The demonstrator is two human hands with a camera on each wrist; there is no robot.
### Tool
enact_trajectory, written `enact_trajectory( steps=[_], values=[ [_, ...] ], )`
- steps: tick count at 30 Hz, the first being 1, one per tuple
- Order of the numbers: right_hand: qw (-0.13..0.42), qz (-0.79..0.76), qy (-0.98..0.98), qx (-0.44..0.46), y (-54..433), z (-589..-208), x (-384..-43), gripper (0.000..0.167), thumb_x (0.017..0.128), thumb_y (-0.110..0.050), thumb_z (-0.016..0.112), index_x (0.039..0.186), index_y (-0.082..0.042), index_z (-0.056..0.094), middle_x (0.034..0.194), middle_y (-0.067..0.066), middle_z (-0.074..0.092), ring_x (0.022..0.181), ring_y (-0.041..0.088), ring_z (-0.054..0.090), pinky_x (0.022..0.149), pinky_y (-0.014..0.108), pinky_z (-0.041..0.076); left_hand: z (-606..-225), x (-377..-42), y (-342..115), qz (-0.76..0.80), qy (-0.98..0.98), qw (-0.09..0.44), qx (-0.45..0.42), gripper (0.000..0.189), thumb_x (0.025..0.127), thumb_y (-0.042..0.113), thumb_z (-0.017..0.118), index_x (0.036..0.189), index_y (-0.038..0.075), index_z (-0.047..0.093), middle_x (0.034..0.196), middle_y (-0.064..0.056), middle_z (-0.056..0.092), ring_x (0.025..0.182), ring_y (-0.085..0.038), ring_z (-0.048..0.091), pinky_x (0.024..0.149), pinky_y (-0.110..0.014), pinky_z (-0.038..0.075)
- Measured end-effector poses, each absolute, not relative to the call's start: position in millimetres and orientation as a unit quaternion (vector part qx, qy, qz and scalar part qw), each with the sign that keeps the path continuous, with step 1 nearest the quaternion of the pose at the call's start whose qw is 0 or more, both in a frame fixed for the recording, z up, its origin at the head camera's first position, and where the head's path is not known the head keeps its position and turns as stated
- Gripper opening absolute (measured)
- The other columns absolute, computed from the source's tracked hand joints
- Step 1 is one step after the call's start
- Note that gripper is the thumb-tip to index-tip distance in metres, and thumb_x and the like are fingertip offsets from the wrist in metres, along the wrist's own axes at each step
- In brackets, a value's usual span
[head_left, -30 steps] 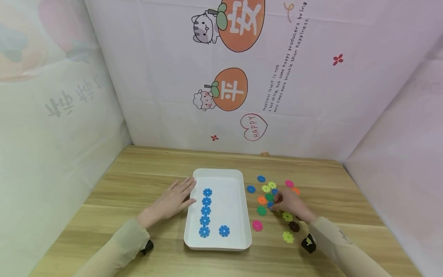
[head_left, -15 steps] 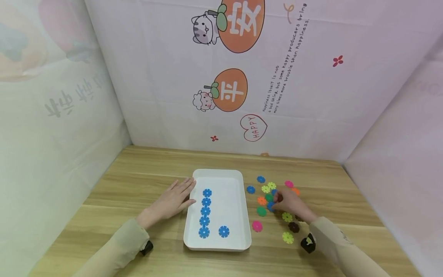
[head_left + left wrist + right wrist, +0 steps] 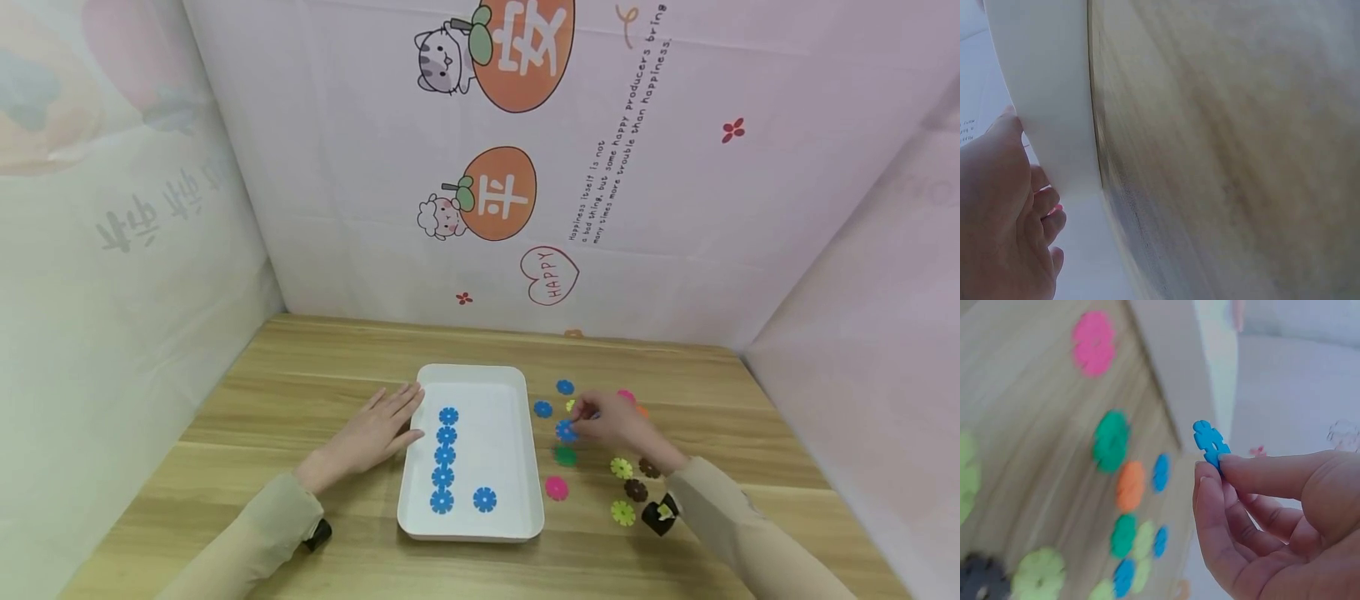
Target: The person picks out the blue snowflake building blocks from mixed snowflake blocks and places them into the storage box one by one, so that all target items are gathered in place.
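Note:
Between thumb and fingertips, my right hand (image 3: 611, 423) pinches a blue snowflake disc (image 3: 1211, 442), a flat plastic piece with notched edges. It is held up above the table, right of the white tray (image 3: 534, 467). My left hand (image 3: 375, 433) rests at the tray's left rim with its fingers extended, touching the edge. Inside the tray, a column of several blue snowflake discs (image 3: 445, 456) lies along the left side. One more blue disc (image 3: 484, 499) lies apart from them at the lower right.
Loose discs lie right of the tray: a pink one (image 3: 557, 488), a green one (image 3: 1111, 441), an orange one (image 3: 1130, 486), yellow-green ones (image 3: 623, 512) and dark brown ones (image 3: 636, 490). Two blue discs (image 3: 543, 409) are near the tray's right edge. A printed cloth wall (image 3: 360, 250) stands behind the table.
The right hand has lifted a blue disc from the loose pieces and moved slightly left toward the tray. My left hand stays in place.

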State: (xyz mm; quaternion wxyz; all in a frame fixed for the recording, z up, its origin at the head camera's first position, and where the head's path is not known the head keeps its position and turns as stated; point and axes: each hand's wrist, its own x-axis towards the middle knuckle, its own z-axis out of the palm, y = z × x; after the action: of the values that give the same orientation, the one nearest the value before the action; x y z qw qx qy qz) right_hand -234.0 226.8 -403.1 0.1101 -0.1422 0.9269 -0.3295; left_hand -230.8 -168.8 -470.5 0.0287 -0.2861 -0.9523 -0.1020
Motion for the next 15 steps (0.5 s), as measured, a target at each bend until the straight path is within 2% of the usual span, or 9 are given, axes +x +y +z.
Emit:
enact_trajectory(
  steps=[7, 15],
  values=[
    [0.101, -0.308, 0.921, -0.218, 194.2, -394.6, -233.8, 0.006, 0.089, -0.009, 0.071, 0.086, -0.007, 0.066, 0.084, 0.004, 0.069, 0.074, 0.010, 0.059, 0.060, 0.019, 0.049, -470.7, -231.3, -168.6, -0.105, -0.952, 0.026, -0.287, 0.070, 0.104, 0.049, 0.043, 0.157, 0.007, 0.025, 0.165, -0.011, 0.023, 0.153, -0.030, 0.025, 0.126, -0.055, 0.017],
    [0.151, -0.318, 0.901, -0.255, 155.4, -400.4, -233.1, 0.006, 0.087, -0.003, 0.072, 0.087, -0.003, 0.066, 0.082, 0.006, 0.070, 0.071, 0.009, 0.063, 0.062, 0.020, 0.057, -471.3, -231.9, -169.7, -0.103, -0.953, 0.024, -0.286, 0.071, 0.104, 0.051, 0.041, 0.158, 0.008, 0.024, 0.166, -0.010, 0.022, 0.153, -0.030, 0.024, 0.126, -0.055, 0.016]
  ],
)
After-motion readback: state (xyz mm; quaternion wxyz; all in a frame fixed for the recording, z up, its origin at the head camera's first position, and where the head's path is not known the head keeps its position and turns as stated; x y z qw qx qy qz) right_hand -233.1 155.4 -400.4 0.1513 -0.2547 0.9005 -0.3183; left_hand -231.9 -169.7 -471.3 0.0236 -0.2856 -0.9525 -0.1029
